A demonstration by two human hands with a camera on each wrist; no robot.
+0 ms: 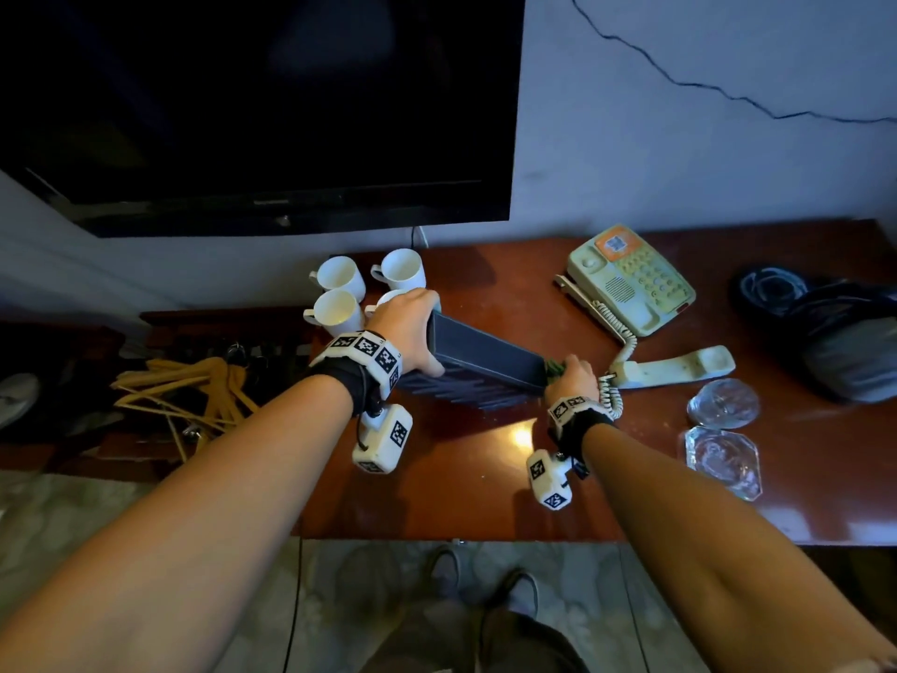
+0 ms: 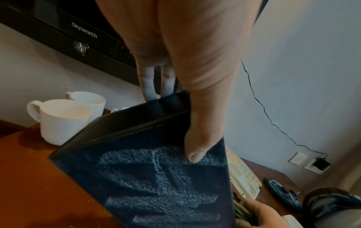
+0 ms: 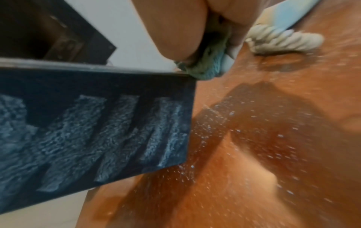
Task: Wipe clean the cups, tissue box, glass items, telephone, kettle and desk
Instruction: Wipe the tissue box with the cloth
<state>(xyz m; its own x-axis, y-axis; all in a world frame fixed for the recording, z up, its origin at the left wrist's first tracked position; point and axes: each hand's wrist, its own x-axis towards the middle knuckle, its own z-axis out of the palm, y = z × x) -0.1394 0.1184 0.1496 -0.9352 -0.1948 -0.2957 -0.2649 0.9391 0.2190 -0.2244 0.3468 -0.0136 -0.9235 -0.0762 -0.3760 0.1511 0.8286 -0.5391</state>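
Observation:
A dark blue tissue box [image 1: 480, 361] [image 2: 152, 177] [image 3: 87, 128] with a pale textured pattern is tilted up off the brown desk [image 1: 485, 478]. My left hand [image 1: 407, 327] [image 2: 197, 92] grips its left end, thumb on the patterned face. My right hand [image 1: 573, 376] [image 3: 175, 35] holds a bunched green cloth [image 1: 553, 369] [image 3: 203, 67] against the box's right end. Several white cups [image 1: 340, 293] [image 2: 64, 120] stand behind the left hand. A cream telephone [image 1: 631, 284] lies at the back right, its handset [image 1: 674, 366] off the cradle. Two glass dishes [image 1: 723, 434] sit at the right.
A black television [image 1: 252, 109] hangs on the wall above the cups. Dark bags [image 1: 825, 332] lie at the desk's right end. Wooden hangers [image 1: 194, 391] are piled left of the desk. White specks dot the desk surface [image 3: 254, 138]. A cable [image 2: 263, 108] runs to a wall socket.

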